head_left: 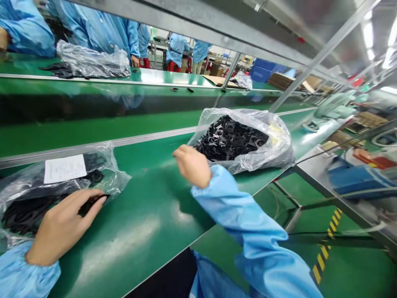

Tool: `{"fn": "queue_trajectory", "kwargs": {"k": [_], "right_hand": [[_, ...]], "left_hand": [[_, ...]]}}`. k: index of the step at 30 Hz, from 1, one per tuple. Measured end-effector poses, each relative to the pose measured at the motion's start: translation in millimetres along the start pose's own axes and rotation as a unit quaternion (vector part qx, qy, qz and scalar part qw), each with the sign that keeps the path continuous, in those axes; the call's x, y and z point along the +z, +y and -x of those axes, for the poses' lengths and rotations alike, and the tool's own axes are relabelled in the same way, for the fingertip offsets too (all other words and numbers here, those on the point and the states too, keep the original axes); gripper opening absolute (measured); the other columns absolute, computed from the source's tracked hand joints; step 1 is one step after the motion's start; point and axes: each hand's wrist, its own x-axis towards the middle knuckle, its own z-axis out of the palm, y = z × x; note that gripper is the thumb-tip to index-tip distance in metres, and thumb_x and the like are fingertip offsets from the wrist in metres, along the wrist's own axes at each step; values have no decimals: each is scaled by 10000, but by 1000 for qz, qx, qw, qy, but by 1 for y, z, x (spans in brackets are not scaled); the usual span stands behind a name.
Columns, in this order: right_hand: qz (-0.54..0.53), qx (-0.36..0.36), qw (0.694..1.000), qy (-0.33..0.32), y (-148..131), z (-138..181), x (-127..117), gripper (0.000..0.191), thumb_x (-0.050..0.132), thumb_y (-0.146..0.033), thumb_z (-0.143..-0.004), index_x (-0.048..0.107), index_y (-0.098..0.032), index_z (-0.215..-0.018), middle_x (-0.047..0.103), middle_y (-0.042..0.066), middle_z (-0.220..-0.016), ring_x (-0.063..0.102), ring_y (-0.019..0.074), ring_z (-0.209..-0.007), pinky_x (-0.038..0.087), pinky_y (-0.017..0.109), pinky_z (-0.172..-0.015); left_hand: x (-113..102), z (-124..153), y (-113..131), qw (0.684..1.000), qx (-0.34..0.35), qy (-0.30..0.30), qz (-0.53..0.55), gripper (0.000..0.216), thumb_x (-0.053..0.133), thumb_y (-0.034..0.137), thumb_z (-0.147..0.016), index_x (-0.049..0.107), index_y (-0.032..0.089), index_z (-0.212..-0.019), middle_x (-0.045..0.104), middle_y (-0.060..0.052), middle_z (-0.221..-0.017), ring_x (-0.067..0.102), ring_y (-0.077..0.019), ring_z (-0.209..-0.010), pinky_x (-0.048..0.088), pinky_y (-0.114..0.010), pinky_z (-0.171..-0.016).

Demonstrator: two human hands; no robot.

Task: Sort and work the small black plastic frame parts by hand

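My left hand [66, 221] is at the lower left, with thumb and forefinger closed on a small flat black part [106, 196], largely hidden by the fingers. Beneath and behind it lies a clear plastic bag [119, 179] of black parts [29, 209], with a white printed label [65, 168] on top. My right hand [194, 165], slightly blurred, hovers over the green bench by the near left edge of a second, open plastic bag [279, 151]. Its fingers are curled together; anything in them is hidden. That bag is full of thin black ring-shaped parts [231, 136].
A green bench top [136, 231] runs under both bags, with a metal rail [155, 135] behind. Across it, people in blue smocks [96, 29] stand by another plastic bag [93, 62]. A slanted metal post [322, 54] rises at right, near a blue bin [359, 178].
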Motion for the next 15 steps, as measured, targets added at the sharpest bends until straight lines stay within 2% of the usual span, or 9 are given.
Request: {"fn": "queue_trajectory", "kwargs": {"k": [1,2,4,6,9,11,15], "right_hand": [[90,67,994,-11,16,-2,-13,317,446,-159,-1026,692,-241,-1209,655,117,-1305,574,253,-1256,494,356,-1016],[121,113,986,-8,31,-6,-23,310,475,-162,-1013,681,-210,-1241,619,161,-1351,527,299,-1314,479,408,-1042],[149,177,973,-6,57,-13,-31,373,607,-213,-962,627,-146,-1329,522,240,-1456,461,390,-1368,453,531,-1062],[161,223,961,-15,76,-21,-28,538,702,-313,-926,559,-147,-1417,472,261,-1509,419,432,-1402,451,597,-1052],[173,250,953,-16,93,-36,-16,721,735,-407,-906,433,-215,-1532,310,237,-1641,300,426,-1493,445,614,-1063],[178,255,950,-12,98,-46,-10,734,748,-426,-891,434,-246,-1530,260,221,-1664,295,427,-1492,465,601,-1042],[181,236,955,-6,100,-59,-5,573,782,-344,-845,603,-241,-1380,410,193,-1558,419,422,-1389,522,534,-988]], "left_hand": [[2,2,-2,1000,1,-2,4,209,631,442,-827,722,460,-1015,771,5,-873,726,-371,-771,545,-554,-725],[3,5,-4,1000,4,-1,7,211,635,437,-826,716,459,-1020,770,4,-872,724,-368,-771,547,-555,-727],[3,7,-7,1000,12,-2,12,196,632,428,-835,713,448,-1012,769,3,-868,724,-358,-775,551,-543,-743],[3,7,-7,1000,16,5,17,180,609,425,-852,722,428,-992,764,-8,-862,726,-355,-781,550,-532,-762],[4,7,-6,999,26,25,14,164,571,419,-886,713,389,-962,763,-22,-862,729,-348,-772,555,-518,-763],[4,8,-9,999,33,16,-9,154,557,410,-920,691,345,-956,774,-14,-888,742,-316,-789,571,-470,-767],[3,12,-19,998,29,-24,-52,217,518,395,-991,671,242,-973,786,-25,-945,758,-242,-861,578,-349,-829]]}}
